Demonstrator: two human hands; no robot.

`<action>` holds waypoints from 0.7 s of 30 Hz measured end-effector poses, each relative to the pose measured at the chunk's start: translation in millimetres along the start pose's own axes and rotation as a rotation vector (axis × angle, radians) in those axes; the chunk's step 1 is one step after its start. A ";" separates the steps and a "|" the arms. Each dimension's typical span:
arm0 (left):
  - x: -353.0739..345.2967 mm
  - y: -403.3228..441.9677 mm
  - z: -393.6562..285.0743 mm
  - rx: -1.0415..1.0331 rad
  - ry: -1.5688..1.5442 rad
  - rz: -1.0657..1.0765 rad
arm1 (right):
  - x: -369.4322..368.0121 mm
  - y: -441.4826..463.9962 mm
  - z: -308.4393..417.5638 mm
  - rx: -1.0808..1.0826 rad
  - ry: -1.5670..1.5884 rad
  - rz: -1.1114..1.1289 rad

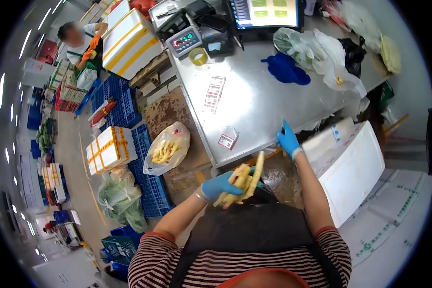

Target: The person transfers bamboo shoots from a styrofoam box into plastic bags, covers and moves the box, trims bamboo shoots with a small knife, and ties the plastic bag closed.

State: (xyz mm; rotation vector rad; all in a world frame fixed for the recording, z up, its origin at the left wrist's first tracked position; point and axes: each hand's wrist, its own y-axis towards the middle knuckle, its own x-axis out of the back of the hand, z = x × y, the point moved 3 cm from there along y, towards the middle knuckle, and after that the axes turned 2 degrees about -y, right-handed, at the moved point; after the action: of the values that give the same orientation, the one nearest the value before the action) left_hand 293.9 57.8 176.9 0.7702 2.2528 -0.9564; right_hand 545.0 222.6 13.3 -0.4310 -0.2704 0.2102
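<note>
My left hand (221,186), in a blue glove, is wrapped round a bunch of long pale yellow pieces (246,181) in front of my dark apron. My right hand (288,139), also gloved in blue, is at the near edge of the metal table (254,115), fingers apart and nothing visible in them. Between the hands, one longer piece sticks up from the bunch. A barcode label (227,140) lies near the table's corner. On the left, a clear plastic bag (167,149) holds more of the yellow pieces.
A scale (184,41), a tape roll (198,56) and a monitor (266,13) stand at the table's far side. Plastic bags (321,60) and a blue cloth (286,68) lie right. A white foam box (353,173) is beside my right arm. A person (79,43) is far left.
</note>
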 end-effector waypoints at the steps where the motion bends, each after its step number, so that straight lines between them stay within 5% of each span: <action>1: 3.9 -9.3 0.0 -0.064 -0.070 -0.056 | -4.4 26.8 3.7 -0.003 -0.041 -0.003; 5: 23.0 -54.2 -1.3 -0.152 -0.298 -0.242 | -10.5 120.0 -19.1 0.298 -0.367 -0.239; 9: 46.8 -87.7 16.0 -0.357 -0.478 -0.442 | -24.3 51.6 64.8 0.267 -0.278 -0.270; 11: 97.4 -101.5 58.0 -0.398 -0.577 -0.529 | -37.7 39.8 27.4 0.634 -0.275 -0.379; 12: 115.4 -114.2 66.8 -0.356 -0.646 -0.547 | -40.3 14.0 3.8 0.196 0.025 -0.143; 15: 102.0 -97.5 31.1 -0.374 -0.495 -0.487 | -31.3 -96.2 -21.0 -0.318 0.641 0.006; 21: 78.2 -36.9 -2.5 -0.192 -0.231 -0.483 | 39.8 -249.8 -185.7 -0.392 1.669 -0.715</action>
State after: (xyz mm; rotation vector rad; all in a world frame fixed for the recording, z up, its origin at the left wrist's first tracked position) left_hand 215.3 60.4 141.1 0.0207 2.3185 -0.9608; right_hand 674.1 -59.9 -31.3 -0.7302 1.1942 -0.9248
